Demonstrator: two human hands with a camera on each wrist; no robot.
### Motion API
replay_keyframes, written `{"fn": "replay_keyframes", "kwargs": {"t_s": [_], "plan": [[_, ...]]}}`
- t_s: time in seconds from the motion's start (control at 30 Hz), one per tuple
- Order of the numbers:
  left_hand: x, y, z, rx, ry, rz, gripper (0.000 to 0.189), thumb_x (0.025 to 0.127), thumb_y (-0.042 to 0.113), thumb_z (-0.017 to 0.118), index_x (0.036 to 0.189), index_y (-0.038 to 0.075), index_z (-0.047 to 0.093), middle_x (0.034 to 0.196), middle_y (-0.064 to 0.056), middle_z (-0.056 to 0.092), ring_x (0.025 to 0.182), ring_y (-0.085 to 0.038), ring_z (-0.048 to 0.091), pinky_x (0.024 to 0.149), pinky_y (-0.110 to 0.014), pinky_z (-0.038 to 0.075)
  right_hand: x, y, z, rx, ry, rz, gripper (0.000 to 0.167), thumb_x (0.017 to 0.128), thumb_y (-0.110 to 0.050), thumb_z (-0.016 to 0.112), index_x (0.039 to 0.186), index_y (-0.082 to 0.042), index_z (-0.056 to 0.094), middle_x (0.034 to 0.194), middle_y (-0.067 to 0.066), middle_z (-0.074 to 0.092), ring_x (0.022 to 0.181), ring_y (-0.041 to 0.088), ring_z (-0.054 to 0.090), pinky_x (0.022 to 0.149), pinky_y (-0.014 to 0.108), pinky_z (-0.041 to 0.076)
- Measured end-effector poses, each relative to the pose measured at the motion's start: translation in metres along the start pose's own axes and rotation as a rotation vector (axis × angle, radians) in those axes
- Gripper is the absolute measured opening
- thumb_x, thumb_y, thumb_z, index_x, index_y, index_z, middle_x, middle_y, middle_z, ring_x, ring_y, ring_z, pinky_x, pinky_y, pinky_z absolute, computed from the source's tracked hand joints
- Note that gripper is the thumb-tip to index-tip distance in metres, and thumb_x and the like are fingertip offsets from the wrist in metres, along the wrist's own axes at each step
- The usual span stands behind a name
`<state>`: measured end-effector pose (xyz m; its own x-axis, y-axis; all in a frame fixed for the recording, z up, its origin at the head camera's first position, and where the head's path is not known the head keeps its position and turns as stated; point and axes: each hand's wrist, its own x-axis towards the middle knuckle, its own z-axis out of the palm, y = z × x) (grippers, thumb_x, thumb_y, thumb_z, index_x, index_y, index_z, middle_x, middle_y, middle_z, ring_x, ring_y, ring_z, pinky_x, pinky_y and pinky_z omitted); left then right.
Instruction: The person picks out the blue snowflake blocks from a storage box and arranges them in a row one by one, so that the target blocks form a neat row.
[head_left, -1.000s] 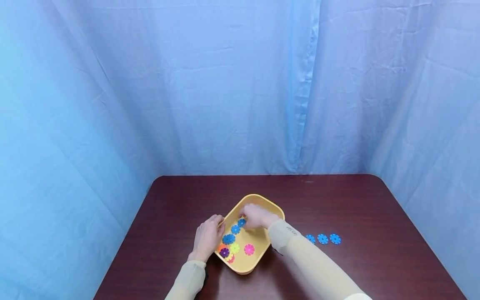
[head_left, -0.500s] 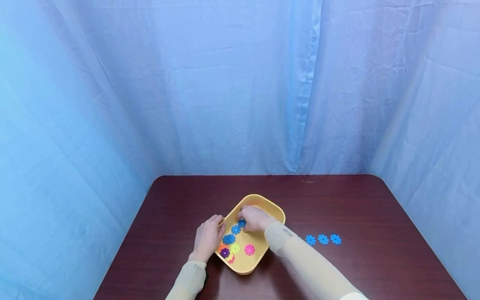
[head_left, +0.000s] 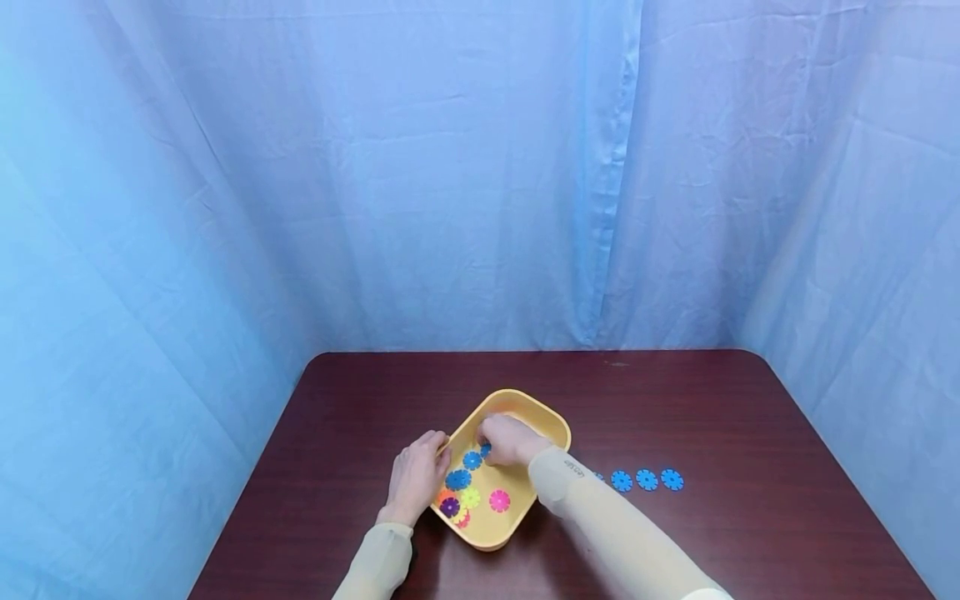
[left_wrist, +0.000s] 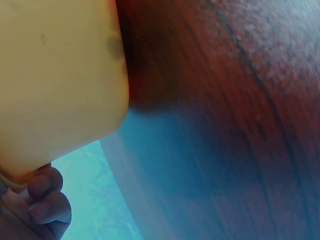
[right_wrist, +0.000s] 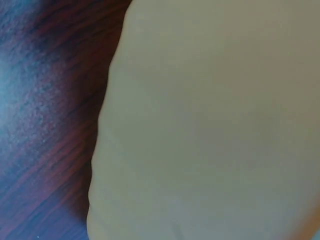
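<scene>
A yellow plastic bin (head_left: 551, 414) sits at an angle on the table, with several notched plastic discs inside. My left hand (head_left: 416, 473) grips its left rim; in the left wrist view the curled fingers (left_wrist: 50, 200) hold the bin's edge. Inside the bin, my right hand (head_left: 510, 437) has its fingers curled down at a blue notched disc (head_left: 486, 451), which the hand partly covers. The fingertips themselves are hidden. Near it lie other blue discs (head_left: 458, 479), a pink disc (head_left: 499, 500), a yellow-green disc (head_left: 470, 497) and a purple disc (head_left: 449, 506).
Several blue discs (head_left: 647, 479) lie in a row on the dark red-brown table (head_left: 697, 400), right of the bin; my right forearm partly hides the row's left end. Blue curtains (head_left: 465, 183) hang around the table. My right sleeve (right_wrist: 200, 120) fills most of the right wrist view.
My right fingers have closed in over the blue disc, which now shows less and has shifted slightly toward me. The left hand and the bin have stayed almost still.
</scene>
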<state>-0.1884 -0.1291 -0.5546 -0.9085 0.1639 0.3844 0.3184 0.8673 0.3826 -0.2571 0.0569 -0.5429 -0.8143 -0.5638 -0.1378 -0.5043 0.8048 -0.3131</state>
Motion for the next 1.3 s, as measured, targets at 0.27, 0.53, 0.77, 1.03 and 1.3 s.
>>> {"fn": "replay_keyframes", "kwargs": {"t_s": [0.27, 0.53, 0.77, 1.03, 1.3], "plan": [[0.0, -0.001, 0.001, -0.003, 0.01, 0.011, 0.004, 0.091, 0.016, 0.073, 0.092, 0.015, 0.069, 0.084, 0.005, 0.064, 0.064, -0.013, 0.06, 0.058, -0.031, 0.049, -0.002, 0.0, -0.001, 0.004, 0.011, 0.016, 0.013, 0.074, -0.009, 0.08, 0.081, -0.011, 0.069, 0.073, -0.006, 0.057, 0.066, 0.012, 0.051, 0.063, 0.026, 0.045], [-0.001, -0.002, 0.001, -0.003, 0.027, 0.022, 0.005, 0.09, 0.016, 0.074, 0.092, 0.014, 0.07, 0.084, 0.004, 0.065, 0.064, -0.014, 0.061, 0.057, -0.032, 0.05, -0.006, 0.0, -0.003, 0.071, 0.003, 0.011, 0.017, 0.07, -0.006, 0.079, 0.074, -0.013, 0.063, 0.068, -0.005, 0.053, 0.06, 0.01, 0.048, 0.056, 0.024, 0.041], [-0.001, -0.002, 0.001, -0.01, 0.035, 0.03, 0.005, 0.089, 0.013, 0.074, 0.092, 0.015, 0.07, 0.084, 0.004, 0.065, 0.063, -0.014, 0.06, 0.057, -0.033, 0.05, -0.011, 0.005, -0.01, 0.1, 0.005, -0.026, 0.014, 0.07, -0.005, 0.077, 0.08, -0.007, 0.067, 0.068, -0.005, 0.054, 0.06, 0.01, 0.049, 0.057, 0.024, 0.043], [-0.001, -0.003, 0.002, -0.01, 0.028, 0.016, 0.004, 0.09, 0.014, 0.074, 0.094, 0.014, 0.071, 0.086, 0.003, 0.066, 0.064, -0.015, 0.062, 0.058, -0.033, 0.051, -0.013, 0.014, -0.031, 0.084, 0.045, -0.068, 0.019, 0.071, -0.006, 0.077, 0.088, -0.005, 0.07, 0.08, 0.001, 0.064, 0.068, 0.012, 0.053, 0.066, 0.027, 0.048], [-0.001, -0.002, 0.002, -0.015, 0.022, 0.014, 0.004, 0.091, 0.015, 0.073, 0.094, 0.014, 0.071, 0.086, 0.003, 0.066, 0.065, -0.014, 0.062, 0.058, -0.032, 0.05, -0.019, 0.02, -0.047, 0.092, 0.094, -0.102, 0.011, 0.073, -0.008, 0.075, 0.083, -0.009, 0.07, 0.074, -0.004, 0.06, 0.066, 0.012, 0.052, 0.065, 0.029, 0.047]]}}
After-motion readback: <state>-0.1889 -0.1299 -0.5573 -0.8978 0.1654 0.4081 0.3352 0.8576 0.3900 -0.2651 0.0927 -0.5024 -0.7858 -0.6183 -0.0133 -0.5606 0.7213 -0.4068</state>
